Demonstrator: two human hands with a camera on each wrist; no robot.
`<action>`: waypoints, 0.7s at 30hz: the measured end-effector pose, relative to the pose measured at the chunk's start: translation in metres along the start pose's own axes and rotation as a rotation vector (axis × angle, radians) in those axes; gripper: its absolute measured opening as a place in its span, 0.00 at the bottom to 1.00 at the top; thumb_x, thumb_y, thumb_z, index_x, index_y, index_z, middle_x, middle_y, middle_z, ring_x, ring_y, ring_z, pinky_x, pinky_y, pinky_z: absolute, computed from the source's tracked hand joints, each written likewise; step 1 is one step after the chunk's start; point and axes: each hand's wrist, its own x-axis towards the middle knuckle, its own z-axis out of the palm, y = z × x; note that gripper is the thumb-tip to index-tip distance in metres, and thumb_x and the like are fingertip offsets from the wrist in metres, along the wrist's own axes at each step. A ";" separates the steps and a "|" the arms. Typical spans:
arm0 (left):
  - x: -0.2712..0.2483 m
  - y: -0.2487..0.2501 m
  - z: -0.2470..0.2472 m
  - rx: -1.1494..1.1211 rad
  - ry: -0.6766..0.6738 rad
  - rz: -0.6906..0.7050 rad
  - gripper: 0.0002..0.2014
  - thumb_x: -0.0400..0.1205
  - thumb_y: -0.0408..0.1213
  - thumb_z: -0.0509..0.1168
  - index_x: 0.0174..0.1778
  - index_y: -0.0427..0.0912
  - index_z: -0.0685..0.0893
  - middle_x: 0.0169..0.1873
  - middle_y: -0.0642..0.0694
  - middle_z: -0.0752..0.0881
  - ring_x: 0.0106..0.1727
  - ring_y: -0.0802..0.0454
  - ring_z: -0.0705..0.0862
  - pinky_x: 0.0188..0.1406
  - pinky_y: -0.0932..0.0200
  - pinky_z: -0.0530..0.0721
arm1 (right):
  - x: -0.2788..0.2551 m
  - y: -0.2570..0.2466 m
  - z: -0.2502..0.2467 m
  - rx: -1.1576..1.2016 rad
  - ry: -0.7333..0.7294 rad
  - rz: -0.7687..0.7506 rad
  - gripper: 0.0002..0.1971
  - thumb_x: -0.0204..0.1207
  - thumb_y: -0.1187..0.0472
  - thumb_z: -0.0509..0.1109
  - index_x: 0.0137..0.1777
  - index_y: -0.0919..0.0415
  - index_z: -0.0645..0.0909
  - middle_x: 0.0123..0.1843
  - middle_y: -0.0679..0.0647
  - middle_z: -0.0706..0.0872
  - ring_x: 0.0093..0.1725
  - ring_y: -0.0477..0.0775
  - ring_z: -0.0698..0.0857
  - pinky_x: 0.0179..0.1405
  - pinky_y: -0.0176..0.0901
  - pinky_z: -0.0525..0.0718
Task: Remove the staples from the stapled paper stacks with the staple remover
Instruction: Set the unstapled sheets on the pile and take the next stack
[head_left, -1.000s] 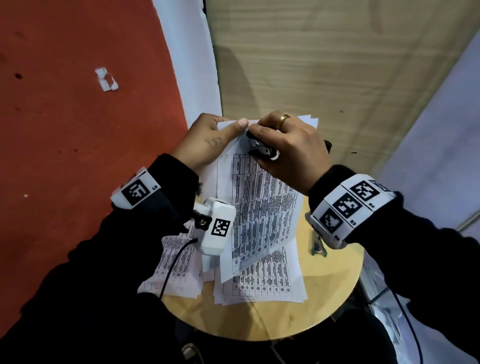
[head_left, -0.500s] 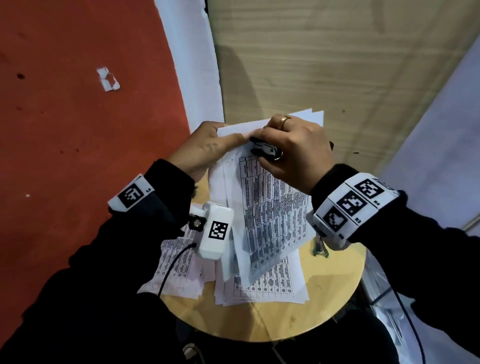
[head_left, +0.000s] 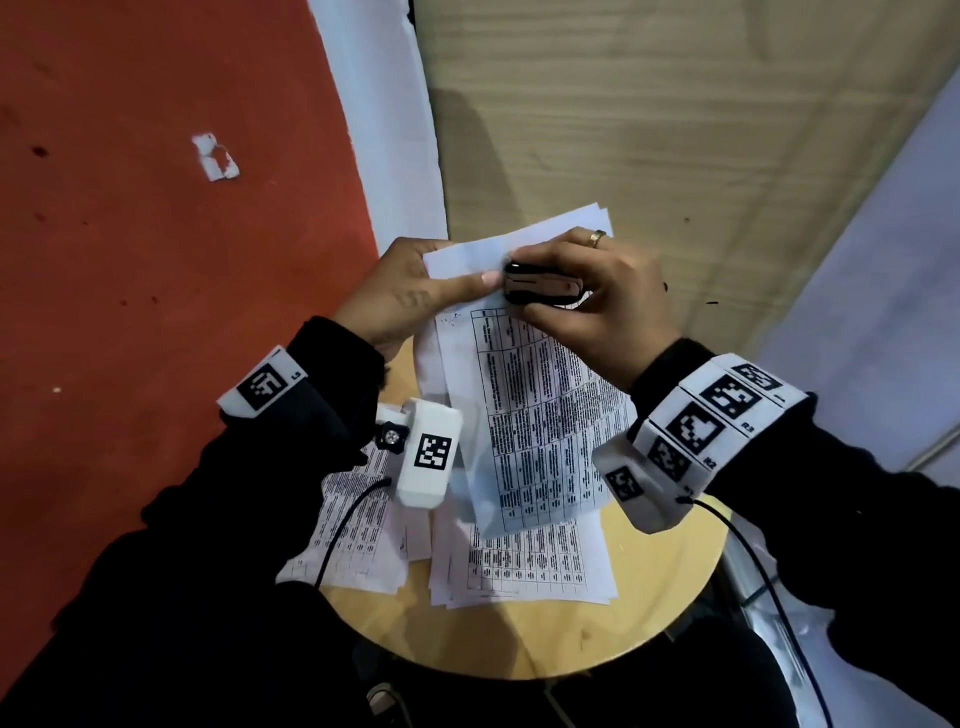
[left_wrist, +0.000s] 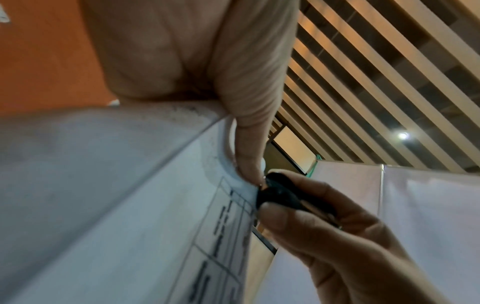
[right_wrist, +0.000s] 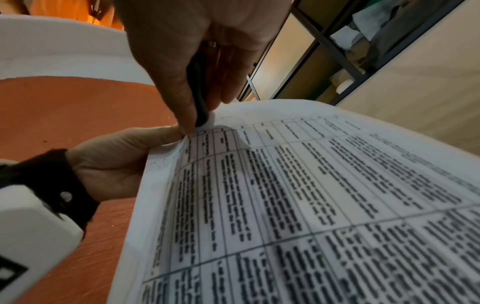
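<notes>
A stapled stack of printed table sheets is lifted above the round table. My left hand pinches its top corner, thumb on the front and fingers behind. My right hand grips the black and silver staple remover, whose nose sits at that same corner beside my left thumb. In the left wrist view the thumb presses the paper right next to the remover. In the right wrist view the remover meets the sheet edge. The staple itself is hidden.
More printed sheets and another pile lie on the round wooden table. Red floor is to the left, with a white scrap on it. A wooden panel stands behind the table.
Both hands have lifted the held stack's corner a little higher and tilted it. The remover has turned to lie level at the corner.
</notes>
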 end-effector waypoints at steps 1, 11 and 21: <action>-0.001 0.000 0.001 0.006 0.006 0.012 0.13 0.71 0.33 0.72 0.51 0.36 0.87 0.47 0.37 0.88 0.48 0.45 0.86 0.56 0.48 0.84 | -0.001 0.000 0.000 0.017 0.002 0.008 0.16 0.63 0.61 0.78 0.52 0.61 0.88 0.43 0.54 0.89 0.43 0.48 0.85 0.46 0.33 0.80; 0.007 -0.011 0.017 0.334 0.222 0.235 0.05 0.72 0.50 0.67 0.39 0.55 0.85 0.32 0.45 0.86 0.34 0.53 0.79 0.33 0.49 0.79 | 0.001 -0.004 0.003 -0.001 0.096 0.083 0.16 0.62 0.55 0.79 0.48 0.62 0.89 0.40 0.57 0.89 0.40 0.56 0.88 0.41 0.47 0.85; 0.013 -0.016 0.001 0.589 0.319 0.274 0.20 0.70 0.53 0.60 0.43 0.40 0.86 0.34 0.32 0.87 0.36 0.32 0.85 0.33 0.50 0.79 | 0.003 0.021 -0.008 -0.273 -0.145 0.204 0.19 0.62 0.54 0.77 0.54 0.61 0.87 0.47 0.61 0.88 0.48 0.64 0.86 0.47 0.57 0.84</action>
